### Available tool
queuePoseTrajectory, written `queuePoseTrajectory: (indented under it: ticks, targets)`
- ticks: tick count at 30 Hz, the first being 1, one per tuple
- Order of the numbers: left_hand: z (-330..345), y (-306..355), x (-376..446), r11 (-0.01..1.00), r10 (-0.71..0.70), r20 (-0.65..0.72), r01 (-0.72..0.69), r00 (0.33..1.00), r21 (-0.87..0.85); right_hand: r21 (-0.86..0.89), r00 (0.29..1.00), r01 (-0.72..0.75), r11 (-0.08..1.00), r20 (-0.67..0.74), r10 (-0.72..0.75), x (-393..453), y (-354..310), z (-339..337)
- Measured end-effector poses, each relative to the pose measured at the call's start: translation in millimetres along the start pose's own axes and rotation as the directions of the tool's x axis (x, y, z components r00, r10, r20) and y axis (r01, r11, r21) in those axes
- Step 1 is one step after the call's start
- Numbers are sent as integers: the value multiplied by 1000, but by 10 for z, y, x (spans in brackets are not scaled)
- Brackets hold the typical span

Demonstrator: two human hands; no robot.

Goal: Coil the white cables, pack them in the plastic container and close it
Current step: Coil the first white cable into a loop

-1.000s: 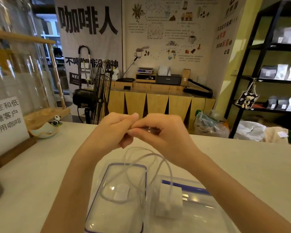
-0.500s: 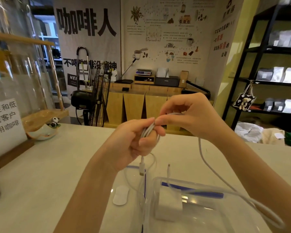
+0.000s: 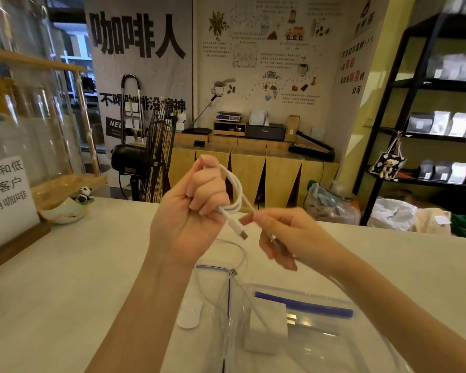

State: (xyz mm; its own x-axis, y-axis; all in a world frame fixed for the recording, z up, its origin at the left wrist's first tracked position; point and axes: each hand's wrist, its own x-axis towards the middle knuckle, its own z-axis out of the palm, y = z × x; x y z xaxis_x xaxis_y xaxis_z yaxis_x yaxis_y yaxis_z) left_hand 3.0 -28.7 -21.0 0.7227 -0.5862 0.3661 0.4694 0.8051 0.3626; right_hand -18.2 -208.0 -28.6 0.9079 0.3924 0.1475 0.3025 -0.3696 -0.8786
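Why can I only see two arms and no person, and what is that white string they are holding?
The camera sits on the person's head and looks forward and down, so you see only their own arms. The left hand has its fingers curled around a white cable that is wound into loops. A metal plug dangles from the loops. The right hand pinches the cable's loose part. Below, on the pale counter, stands a clear plastic container with a white charger block that seems to sit inside it. A flat clear lid lies beside it, with another cable across it.
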Motion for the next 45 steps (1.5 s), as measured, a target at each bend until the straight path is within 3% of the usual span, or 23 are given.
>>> queuePoseTrajectory:
  ticks: [4, 6, 8, 10, 12, 15, 17, 18, 20, 22, 24, 26, 27, 29, 31, 34, 36, 38, 40, 41, 43, 45]
  targets:
    - [-143, -64, 83, 985, 159, -17, -159, 987, -60, -232, 998, 5, 973, 69, 11, -114, 47, 311]
    - [-181, -65, 104, 949, 299, -111, -283, 948, 141, -228, 993, 20, 974, 118, 7, -192, 24, 391]
    - [-174, -83, 110, 851, 418, -178, -316, 891, 420, -73, 987, -57, 996, 149, 68, -233, -50, 366]
    - [-175, -136, 100, 643, 518, -150, -268, 842, 718, 9, 966, -161, 987, 206, 156, -259, -169, 278]
    - [-180, -227, 100, 295, 561, -11, -188, 828, 937, -70, 955, -144, 987, 250, 157, -277, -266, 197]
    - [-205, -353, 129, -121, 448, 153, -109, 881, 987, -284, 979, -28, 959, 188, 85, -259, -352, 93]
    - [-207, -397, 136, -271, 374, 134, -30, 917, 962, -448, 991, 73, 891, 133, -14, -253, -357, 3]
    - [-196, -401, 132, -297, 345, 102, 5, 933, 955, -515, 992, 110, 850, 115, -58, -249, -357, -41]
    - [-170, -385, 117, -248, 273, 0, 70, 962, 966, -605, 988, 155, 781, 93, -124, -242, -380, -123]
    - [-152, -376, 141, -127, 178, -167, 191, 970, 973, -675, 981, 194, 712, 109, -163, -174, -413, -191]
    - [-166, -386, 227, -95, 131, -381, 394, 915, 914, -754, 977, 213, 622, 169, -131, -108, -403, -236]
    - [-188, -351, 237, -94, 116, -541, 551, 833, 829, -787, 958, 269, 555, 158, -240, -77, -323, -232]
    - [-189, -317, 237, -62, 88, -555, 561, 827, 825, -801, 919, 340, 492, 174, -353, -73, -217, -232]
    - [-180, -231, 178, 40, -33, -478, 480, 877, 877, -818, 878, 395, 418, 202, -434, -80, -51, -202]
    - [-170, -157, 89, 108, -123, -394, 406, 911, 907, -860, 885, 395, 323, 262, -384, -57, 36, -148]
    - [-218, -129, 79, 205, -142, -266, 291, 954, 935, -909, 906, 365, 200, 298, -301, 18, -6, -109]
    - [-240, -128, 94, 250, -76, -248, 259, 966, 933, -913, 938, 284, 291, 202, -281, 37, -51, -132]
    - [-260, -122, 107, 220, 59, -275, 257, 959, 941, -848, 985, 142, 511, 71, -156, 56, -98, -172]
    - [-254, -140, 128, 143, 223, -283, 255, 933, 956, -528, 998, -35, 849, 31, 60, 91, -93, -262]
    - [-255, -156, 140, 97, 299, -264, 246, 917, 964, -324, 987, -124, 938, 60, 151, 102, -93, -306]
    - [-270, -193, 169, -32, 430, -172, 205, 886, 978, 18, 949, -281, 960, 156, 275, 107, -111, -398]
    - [-277, -214, 196, -131, 504, -63, 149, 861, 980, 287, 918, -365, 886, 271, 290, 106, -118, -453]
